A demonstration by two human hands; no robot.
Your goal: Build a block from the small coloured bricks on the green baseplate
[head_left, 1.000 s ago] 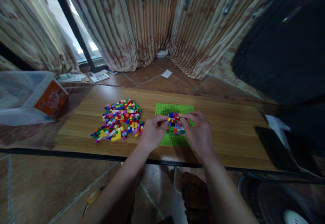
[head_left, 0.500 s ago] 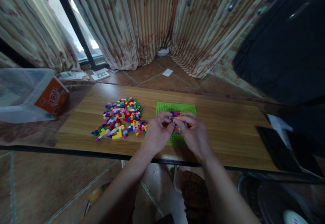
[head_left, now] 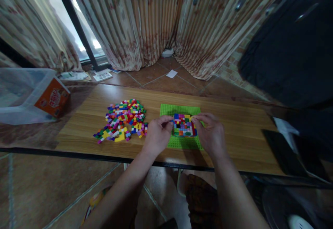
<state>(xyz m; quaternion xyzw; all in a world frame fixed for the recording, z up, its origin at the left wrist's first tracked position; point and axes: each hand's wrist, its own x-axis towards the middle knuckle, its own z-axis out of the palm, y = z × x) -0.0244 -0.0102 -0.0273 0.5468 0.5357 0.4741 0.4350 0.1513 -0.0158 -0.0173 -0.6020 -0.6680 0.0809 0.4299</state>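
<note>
Two hands work at a block of small coloured bricks [head_left: 184,125] that sits on a green baseplate [head_left: 179,110] near the middle of the wooden table [head_left: 234,128]. The left hand [head_left: 157,135] is at the block's left edge, thumb and forefinger pinched at its upper left corner. The right hand [head_left: 212,135] is at the right edge, fingertips on the upper right corner, so the block lies between the two hands, which are apart with the block's whole top showing. The fingers of both are curled in a pinch at the block; whether they grip single bricks or just press the sides is too small to tell.

Just left of the left hand lies a loose pile of bricks [head_left: 122,120] in many colours, spread flat on the table and apart from the baseplate. At the far left stands a clear plastic tub [head_left: 18,97] with an orange label [head_left: 52,97]. A dark flat thing [head_left: 283,149] lies at the right end of the table. Beyond the table hang striped curtains [head_left: 145,24], with tiled floor [head_left: 166,80] below.
</note>
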